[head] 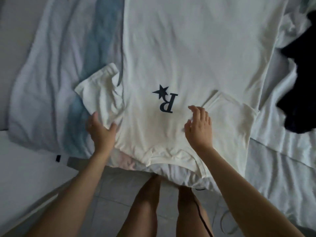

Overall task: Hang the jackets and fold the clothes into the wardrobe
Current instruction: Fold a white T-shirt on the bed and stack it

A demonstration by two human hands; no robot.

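A white T-shirt (196, 57) with a dark star and letter R print lies spread flat on the bed, its collar toward me at the near edge. Its left sleeve (99, 89) lies crumpled outward; the right sleeve (229, 108) is folded in over the body. My left hand (100, 129) rests open at the base of the left sleeve, thumb on the shirt. My right hand (199, 127) hovers open just above the shirt's chest, right of the print, fingers relaxed and holding nothing.
A pale blue and white cloth (56, 74) lies under the shirt at the left. A dark garment (301, 82) is heaped at the right edge of the bed. White bedding (282, 159) covers the right side. My legs stand on the tiled floor (109, 194) below.
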